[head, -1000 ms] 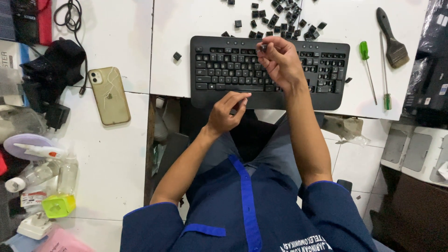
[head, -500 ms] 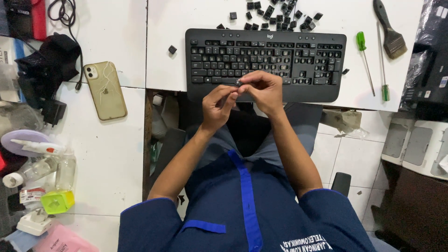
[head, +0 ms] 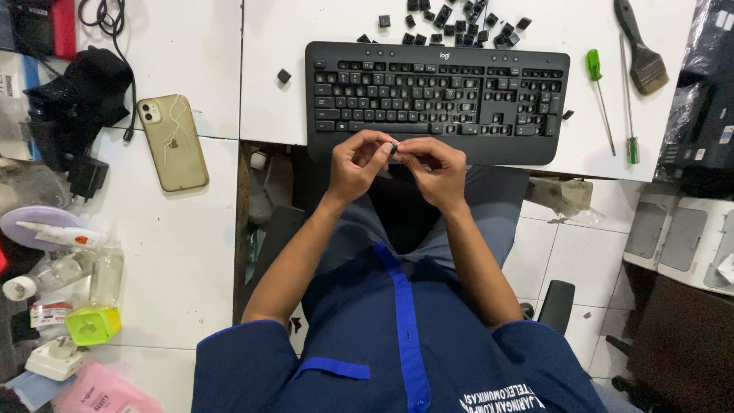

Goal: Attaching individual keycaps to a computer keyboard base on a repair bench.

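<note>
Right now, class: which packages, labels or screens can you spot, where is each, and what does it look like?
Phone: left table, face down, gold, so no screen shows.
Pink packet: bottom left corner, flat.
Small sachet: left edge, white and red.
Dark packaging: right edge, white labels.

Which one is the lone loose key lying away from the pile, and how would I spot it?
Start at the black keyboard on the white table. Most loose keycaps are heaped just beyond its top edge. The lone keycap lies by itself off the keyboard's upper left corner, a small black square with bare white table all around it.
</note>
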